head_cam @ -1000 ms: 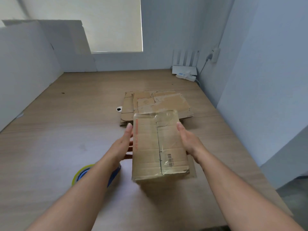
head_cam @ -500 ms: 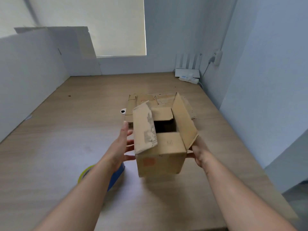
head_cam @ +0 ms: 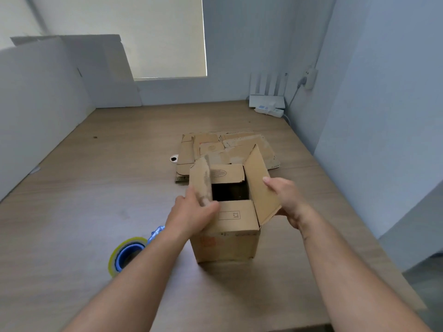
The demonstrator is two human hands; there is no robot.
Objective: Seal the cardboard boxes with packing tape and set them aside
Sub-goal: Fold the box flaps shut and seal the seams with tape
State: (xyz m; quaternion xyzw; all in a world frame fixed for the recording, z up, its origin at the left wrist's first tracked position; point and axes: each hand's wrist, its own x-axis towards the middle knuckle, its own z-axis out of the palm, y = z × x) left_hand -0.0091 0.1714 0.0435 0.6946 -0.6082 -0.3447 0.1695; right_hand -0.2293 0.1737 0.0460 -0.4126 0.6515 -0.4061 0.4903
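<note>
A brown cardboard box [head_cam: 227, 243] stands upright on the wooden table [head_cam: 96, 188] with its top open. The near and far short flaps lie folded inward, leaving a dark gap between them. My left hand [head_cam: 194, 212] grips the left long flap, which stands up. My right hand [head_cam: 285, 200] rests against the outer side of the right long flap, which leans outward. A roll of clear packing tape on a blue dispenser [head_cam: 127, 254] lies on the table left of the box, partly behind my left forearm.
A pile of flattened cardboard boxes [head_cam: 215, 147] lies just behind the box. A small round hole [head_cam: 174, 159] sits in the table beside that pile. A white router and power strip [head_cam: 268, 104] are in the far right corner. White partitions wall both sides.
The box, held with its taped face up a second ago, has been flipped open side up and set on the table. Both hands moved from its sides onto the long flaps.
</note>
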